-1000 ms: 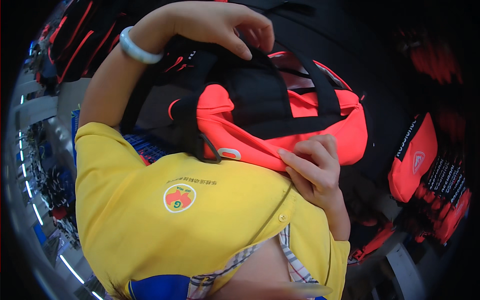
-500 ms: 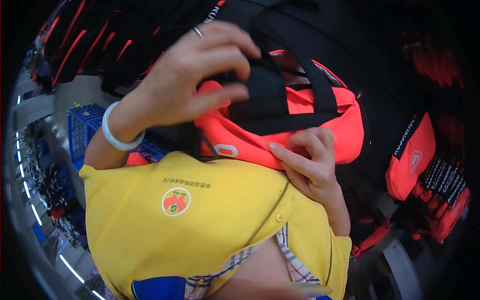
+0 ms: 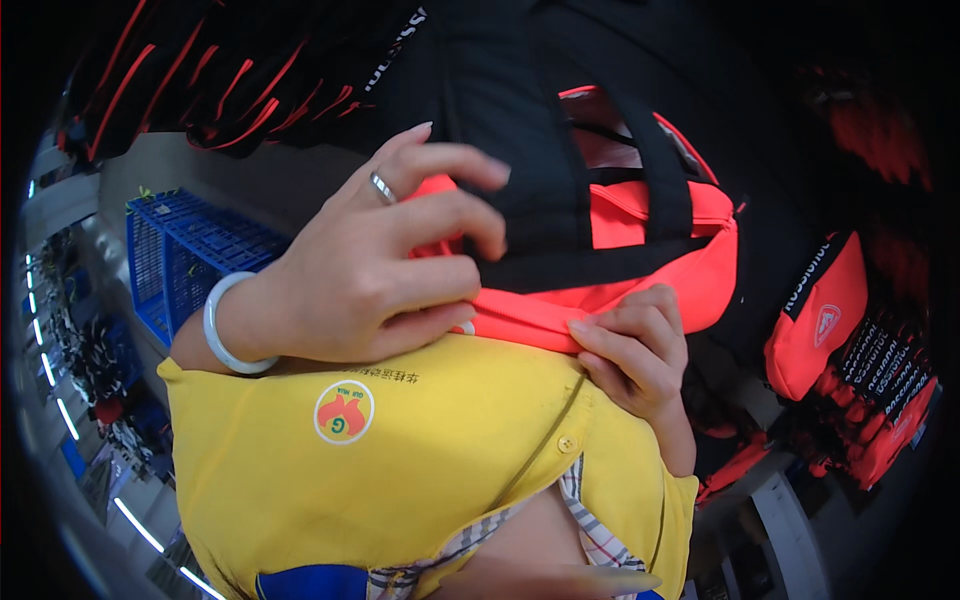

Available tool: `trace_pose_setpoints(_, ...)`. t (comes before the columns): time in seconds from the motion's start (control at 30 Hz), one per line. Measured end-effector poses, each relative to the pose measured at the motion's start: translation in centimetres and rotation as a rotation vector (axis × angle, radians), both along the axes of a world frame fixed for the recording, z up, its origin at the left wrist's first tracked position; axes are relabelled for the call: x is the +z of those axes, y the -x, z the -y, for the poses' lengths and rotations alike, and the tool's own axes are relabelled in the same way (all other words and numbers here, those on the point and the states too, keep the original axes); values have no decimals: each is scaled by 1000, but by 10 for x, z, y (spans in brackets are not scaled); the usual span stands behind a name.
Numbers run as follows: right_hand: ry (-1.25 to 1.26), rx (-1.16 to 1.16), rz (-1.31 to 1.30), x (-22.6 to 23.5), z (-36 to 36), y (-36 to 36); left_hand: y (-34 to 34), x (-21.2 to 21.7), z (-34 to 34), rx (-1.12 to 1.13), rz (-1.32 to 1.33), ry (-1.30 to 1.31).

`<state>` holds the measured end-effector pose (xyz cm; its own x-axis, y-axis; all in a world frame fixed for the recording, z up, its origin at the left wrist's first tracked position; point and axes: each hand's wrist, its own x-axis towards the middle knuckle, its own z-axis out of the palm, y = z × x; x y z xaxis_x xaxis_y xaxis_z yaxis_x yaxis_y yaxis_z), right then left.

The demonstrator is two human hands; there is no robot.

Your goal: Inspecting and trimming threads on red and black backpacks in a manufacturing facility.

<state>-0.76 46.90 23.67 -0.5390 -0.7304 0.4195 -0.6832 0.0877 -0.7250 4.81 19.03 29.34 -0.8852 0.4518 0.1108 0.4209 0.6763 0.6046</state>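
A bright red duffel bag (image 3: 702, 290) with black panels lies on dark material just in front of my yellow shirt. Its top opening gapes, showing a pale lining (image 3: 606, 150), and black straps (image 3: 668, 185) cross over it. My left hand (image 3: 385, 265), with a ring and a pale bangle, bends over the bag's left end. Its thumb and forefinger close on the red edge there, while the other fingers stay curled and apart. At the near edge, my right hand (image 3: 637, 350) pinches the red fabric between thumb and fingers. A white fitting is mostly covered by my left hand.
Blue plastic crates (image 3: 195, 250) stand at the left. Black items with red trim (image 3: 200, 85) are lined up at the upper left. To the right lies a red and black pouch (image 3: 820, 315) beside a stack of similar ones (image 3: 880, 400).
My left hand has come down from above the bag onto its left near edge, covering the white fitting. The bag and my right hand have shifted slightly right; the right hand still pinches the fabric.
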Motion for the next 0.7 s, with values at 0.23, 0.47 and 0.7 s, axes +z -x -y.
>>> trace_pose_setpoints(0.23,38,-73,-71,-9,-6,-10,-15,2,5,21,-36,-2)
trace_pose_setpoints(0.47,-302,-454,-327,-27,-51,19,-5,3,-3,31,-5,79)
trace_pose_setpoints(0.7,-203,-376,-171,-33,-64,54,9,3,-17,-96,-68,56)
